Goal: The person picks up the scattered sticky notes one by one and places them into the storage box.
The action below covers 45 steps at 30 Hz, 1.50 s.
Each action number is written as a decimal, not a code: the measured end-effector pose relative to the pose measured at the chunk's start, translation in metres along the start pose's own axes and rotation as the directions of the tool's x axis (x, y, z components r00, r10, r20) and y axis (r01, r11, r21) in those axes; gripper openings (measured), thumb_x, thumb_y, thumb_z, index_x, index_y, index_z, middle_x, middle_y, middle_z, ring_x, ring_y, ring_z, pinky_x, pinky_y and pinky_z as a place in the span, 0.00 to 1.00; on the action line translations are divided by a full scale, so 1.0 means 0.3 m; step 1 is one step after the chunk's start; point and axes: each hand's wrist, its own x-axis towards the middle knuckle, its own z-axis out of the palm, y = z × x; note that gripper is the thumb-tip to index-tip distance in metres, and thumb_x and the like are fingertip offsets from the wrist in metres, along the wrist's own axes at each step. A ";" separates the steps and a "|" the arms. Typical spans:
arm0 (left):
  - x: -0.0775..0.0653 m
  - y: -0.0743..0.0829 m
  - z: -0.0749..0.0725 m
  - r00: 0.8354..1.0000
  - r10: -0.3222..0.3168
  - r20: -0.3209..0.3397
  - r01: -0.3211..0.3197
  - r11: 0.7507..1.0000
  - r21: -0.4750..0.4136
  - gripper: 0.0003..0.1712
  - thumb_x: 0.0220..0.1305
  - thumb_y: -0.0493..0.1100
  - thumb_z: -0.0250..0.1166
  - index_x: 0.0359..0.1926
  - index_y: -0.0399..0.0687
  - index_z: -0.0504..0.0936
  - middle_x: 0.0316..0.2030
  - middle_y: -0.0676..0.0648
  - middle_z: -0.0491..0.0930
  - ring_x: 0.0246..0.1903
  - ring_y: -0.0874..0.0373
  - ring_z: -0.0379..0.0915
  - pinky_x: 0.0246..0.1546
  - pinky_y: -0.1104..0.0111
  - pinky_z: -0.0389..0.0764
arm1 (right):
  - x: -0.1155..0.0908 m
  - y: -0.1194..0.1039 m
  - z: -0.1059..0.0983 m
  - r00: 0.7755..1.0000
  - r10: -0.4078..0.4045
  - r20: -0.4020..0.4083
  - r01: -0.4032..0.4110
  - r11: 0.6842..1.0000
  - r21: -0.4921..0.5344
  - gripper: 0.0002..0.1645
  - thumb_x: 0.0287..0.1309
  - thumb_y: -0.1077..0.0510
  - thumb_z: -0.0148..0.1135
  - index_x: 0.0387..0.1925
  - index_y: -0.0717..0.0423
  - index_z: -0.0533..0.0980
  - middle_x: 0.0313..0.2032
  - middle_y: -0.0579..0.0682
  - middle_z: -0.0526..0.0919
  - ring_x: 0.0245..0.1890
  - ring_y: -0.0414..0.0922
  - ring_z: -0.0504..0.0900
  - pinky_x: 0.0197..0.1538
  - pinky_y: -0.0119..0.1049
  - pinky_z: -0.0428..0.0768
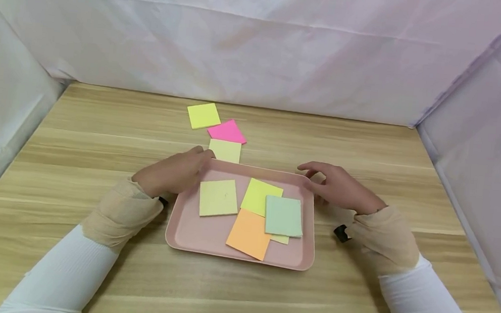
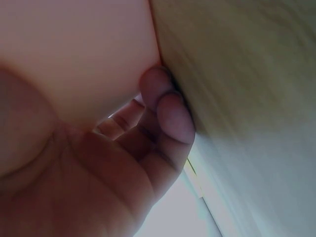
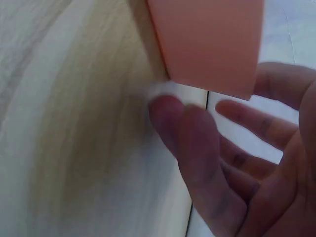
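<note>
A shallow pink tray (image 1: 185, 233) lies on the table with sticky-note pads inside. My left hand (image 1: 177, 172) grips its far left corner; in the left wrist view the fingers (image 2: 175, 118) curl against the lower edge of the tray wall (image 2: 89, 44). By the far right corner is my right hand (image 1: 341, 187), its fingers loosely bent around the corner without gripping it. Inside the tray, a pale yellow pad (image 1: 218, 198) sits at left. To the right, a green pad (image 1: 284, 216) overlaps a bright yellow one (image 1: 258, 197), an orange one (image 1: 249, 233) and a mostly hidden pale one (image 1: 281, 239).
Beyond the tray on the wooden table (image 1: 132, 285) lie a yellow pad (image 1: 203, 116), a pink pad (image 1: 228, 131) and a pale yellow pad (image 1: 225, 151), the last close behind the tray's far rim. White cloth walls (image 1: 242, 51) border the table at the back and sides.
</note>
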 end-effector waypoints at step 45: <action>0.002 -0.130 -0.141 0.988 0.028 0.155 -0.023 0.999 -0.031 0.15 0.64 0.35 0.49 0.50 0.40 0.74 0.41 0.41 0.78 0.38 0.52 0.72 0.41 0.56 0.76 | 0.118 -0.057 0.163 0.989 -0.136 0.056 0.134 0.990 0.039 0.18 0.67 0.66 0.40 0.51 0.53 0.72 0.44 0.53 0.75 0.42 0.47 0.70 0.47 0.46 0.72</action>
